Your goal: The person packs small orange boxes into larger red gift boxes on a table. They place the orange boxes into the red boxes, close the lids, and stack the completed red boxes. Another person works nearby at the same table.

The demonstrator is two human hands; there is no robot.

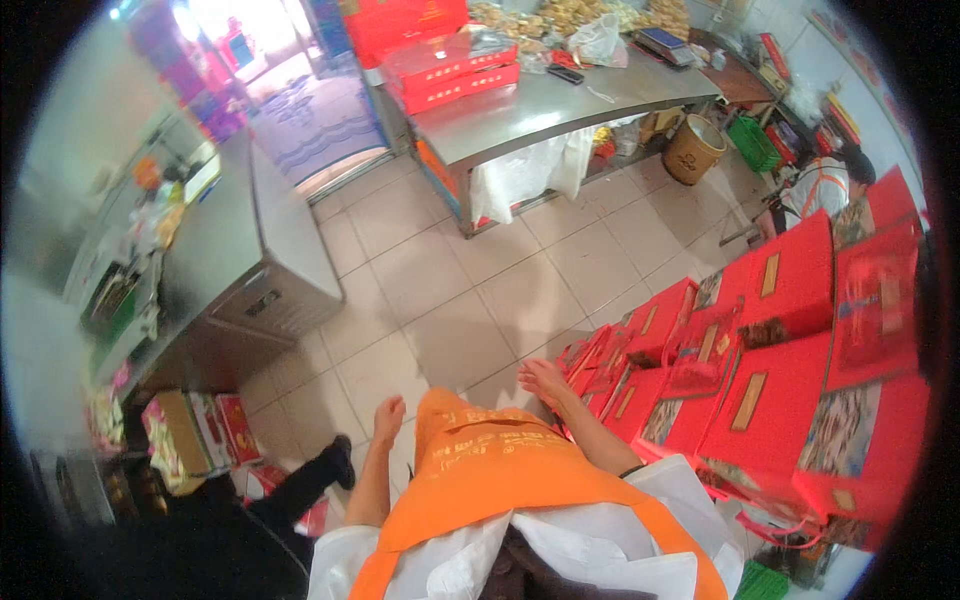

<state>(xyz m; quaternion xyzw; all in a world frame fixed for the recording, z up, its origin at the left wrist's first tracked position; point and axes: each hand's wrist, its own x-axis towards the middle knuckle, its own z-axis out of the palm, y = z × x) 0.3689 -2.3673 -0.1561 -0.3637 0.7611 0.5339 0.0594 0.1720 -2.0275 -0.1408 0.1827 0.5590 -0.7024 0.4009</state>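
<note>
My left hand [389, 420] hangs over the tiled floor beside my orange apron [487, 465]. Its fingers look loosely curled, and nothing shows in it; their far side is hidden. On the other side of the apron, my right hand [543, 379] holds nothing, its fingers apart. Stacked red gift boxes [757, 405] with gold labels are the nearest things to it, along my right. I cannot tell whether that hand touches them.
Ahead stands a steel worktable [570, 105] bearing red boxes [457, 75], a phone [565, 73] and a scale [664, 43]. A steel counter [217, 225] runs along the left. A person in black [292, 495] is close at left; another person [821, 187] is at far right.
</note>
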